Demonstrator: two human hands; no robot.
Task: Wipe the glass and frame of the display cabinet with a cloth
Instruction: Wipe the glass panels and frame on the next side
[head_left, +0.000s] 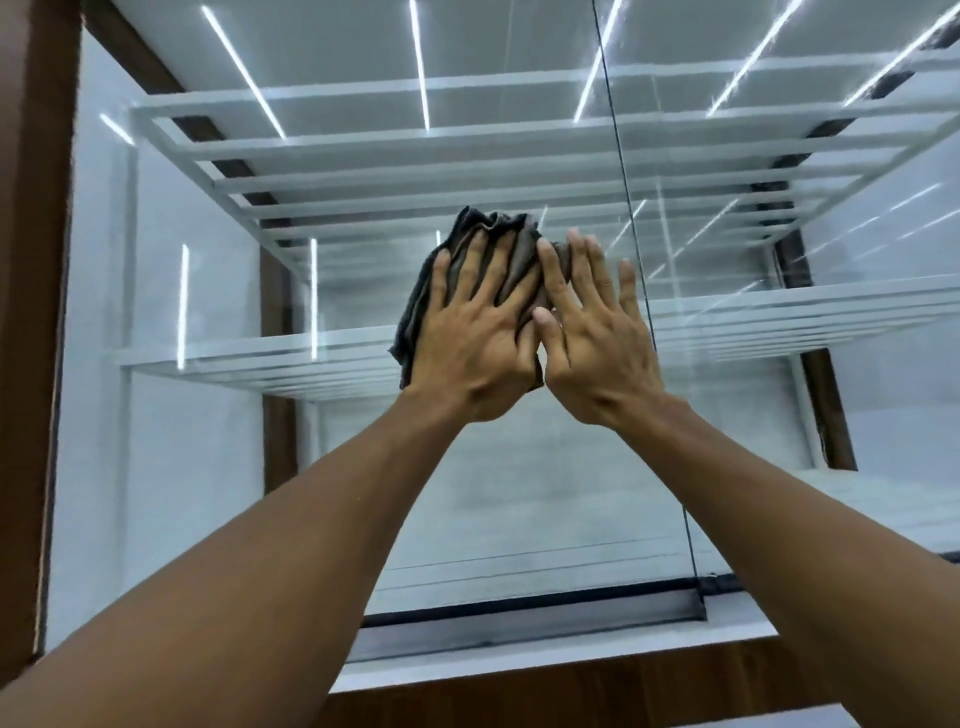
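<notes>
l hand (475, 340) is pressing a dark cloth (496, 228) flat on the cabinet glass (467, 493), fingers spread wide & straight, not gripping. r hand (597, 348) is lying just beside it, fingers straight, index overlapping the cloth's r edge, rest touching glass. cloth is sitting near the pane's r edge, by the vertical seam (626, 182). brown frame (26, 260) is running along the l edge.

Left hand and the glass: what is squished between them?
A crumpled dark cloth, pressed flat against the glass by the open left hand, as the head view shows.
</notes>
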